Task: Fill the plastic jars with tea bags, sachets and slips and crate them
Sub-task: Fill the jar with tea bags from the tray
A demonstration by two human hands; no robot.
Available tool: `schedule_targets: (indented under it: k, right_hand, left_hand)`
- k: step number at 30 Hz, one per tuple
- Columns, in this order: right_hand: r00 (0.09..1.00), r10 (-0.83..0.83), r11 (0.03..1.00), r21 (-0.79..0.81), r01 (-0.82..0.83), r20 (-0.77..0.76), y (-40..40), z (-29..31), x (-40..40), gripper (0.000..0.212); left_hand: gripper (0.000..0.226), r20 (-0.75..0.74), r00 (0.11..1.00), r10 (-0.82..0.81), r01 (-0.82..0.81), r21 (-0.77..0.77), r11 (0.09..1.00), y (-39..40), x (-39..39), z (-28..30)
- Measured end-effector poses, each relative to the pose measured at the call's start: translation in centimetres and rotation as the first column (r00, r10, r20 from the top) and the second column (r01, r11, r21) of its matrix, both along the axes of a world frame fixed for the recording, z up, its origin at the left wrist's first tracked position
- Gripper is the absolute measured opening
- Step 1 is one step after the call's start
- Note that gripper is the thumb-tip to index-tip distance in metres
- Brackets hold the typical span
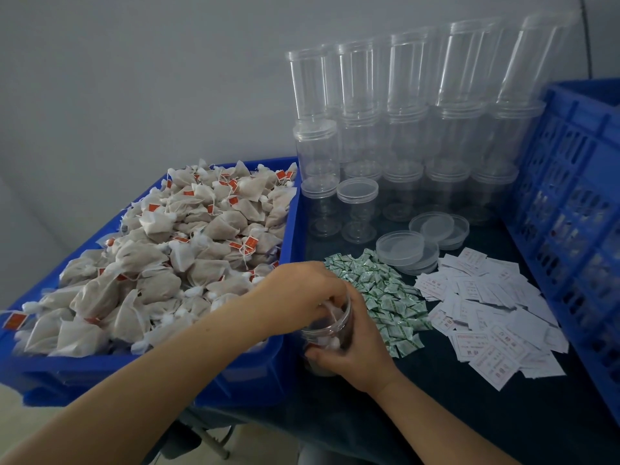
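Lower centre of the frame: your right hand (352, 350) wrapped its grip around the open jar (327, 333) on the worktop (436, 397), while your left hand (302, 293), fingers pinched on a tea bag (330, 313), pressed it through the mouth. You did well to steady the jar low and push each bag flat, probably leaving room for the green sachets (385, 293) and paper slips (486, 317) at right.

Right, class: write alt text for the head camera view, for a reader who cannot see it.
A person's left hand pushes tea bags into a clear plastic jar steadied by the right hand. A blue bin heaped with tea bags sits to the left; green sachets, paper slips, loose lids, stacked empty jars and a blue crate lie right.
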State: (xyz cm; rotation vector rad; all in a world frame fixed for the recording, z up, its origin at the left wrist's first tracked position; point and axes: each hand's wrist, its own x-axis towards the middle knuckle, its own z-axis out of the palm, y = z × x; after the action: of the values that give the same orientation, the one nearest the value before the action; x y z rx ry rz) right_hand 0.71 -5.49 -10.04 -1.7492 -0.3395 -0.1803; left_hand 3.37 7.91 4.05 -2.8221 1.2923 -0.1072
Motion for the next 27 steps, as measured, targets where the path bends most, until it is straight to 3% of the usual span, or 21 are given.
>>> schedule_targets:
  k: [4, 7, 11, 27]
  right_hand:
    - [1.0, -0.005, 1.0, 0.001, 0.005, 0.005, 0.0, 0.1, -0.1, 0.099]
    - [1.0, -0.004, 1.0, 0.006, 0.004, 0.008, 0.0, 0.0, -0.2, 0.1]
    - [1.0, 0.006, 1.0, -0.003, -0.006, 0.01, 0.1, 0.1, -0.2, 0.101]
    - [1.0, 0.007, 1.0, -0.008, -0.007, 0.01, 0.2, 0.8, -0.4, 0.101]
  left_hand:
    - [0.023, -0.151, 0.988, -0.029, 0.031, 0.013, 0.999, -0.3, 0.1, 0.4]
    - [0.01, -0.226, 0.974, -0.017, 0.032, 0.064, 0.997, -0.6, 0.5, 0.5]
    - [0.011, -0.298, 0.955, -0.01, 0.05, 0.128, 0.99, -0.9, 0.9, 0.5]
    - [0.02, -0.435, 0.891, 0.127, 0.057, 0.385, 0.921, -2.9, 1.9, -0.4]
